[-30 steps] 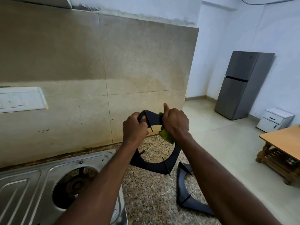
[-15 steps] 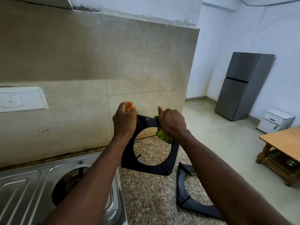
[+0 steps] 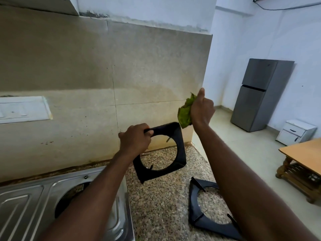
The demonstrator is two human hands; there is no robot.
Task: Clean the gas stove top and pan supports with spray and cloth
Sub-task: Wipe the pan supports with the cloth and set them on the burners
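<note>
Head view: cloth (image 3: 185,113) now off pan support (image 3: 181,148).

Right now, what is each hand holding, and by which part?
Left hand grips the black square metal pan support by its upper-left corner; right hand clutches the bunched green cloth.

Stove (image 3: 34,206) sits left on worktop (image 3: 156,206), against wall (image 3: 69,66). Left hand (image 3: 134,141) holds support (image 3: 180,153) above worktop, just right of stove. Right hand (image 3: 202,110) holds cloth (image 3: 185,113) just above its right corner. Second support (image 3: 192,211) lies flat on worktop, front right. Fridge (image 3: 257,96) far right; drawer unit (image 3: 295,132) beside it, table (image 3: 304,153) nearer.
</note>
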